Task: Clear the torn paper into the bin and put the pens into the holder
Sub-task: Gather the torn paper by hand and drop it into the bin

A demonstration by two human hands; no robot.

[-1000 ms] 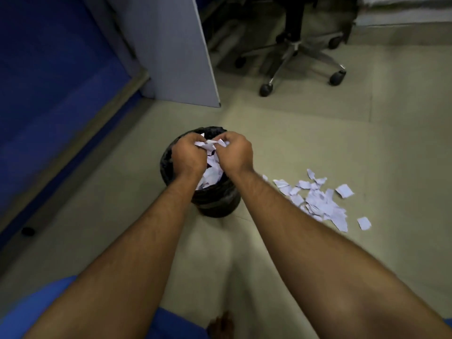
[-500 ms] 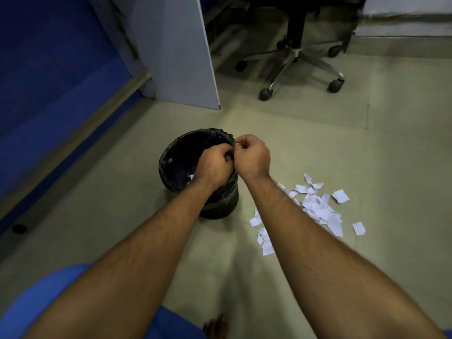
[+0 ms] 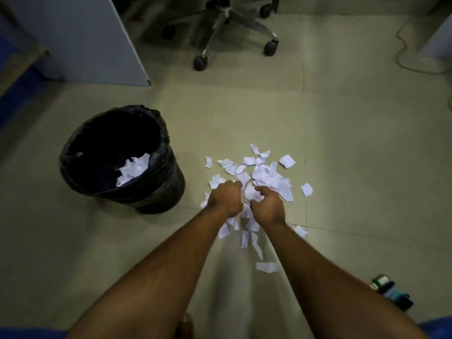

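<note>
Faint printed lines on some scraps of the torn paper point(image 3: 263, 173), too small to read; no other writing or brand legible. Both forearms reach forward and down, left hand point(image 3: 225, 199) and right hand point(image 3: 267, 206) side by side with fingers curled inward, cupping scraps between them at the near edge of the pile on the smooth pale tiled floor point(image 3: 342, 143), though how firm the hold is cannot be told. Round bin point(image 3: 168, 192) with crinkled glossy black liner stands just left of the pile, white scraps heaped inside; a chrome five-star chair base point(image 3: 234, 20) on castors sits well beyond.
</note>
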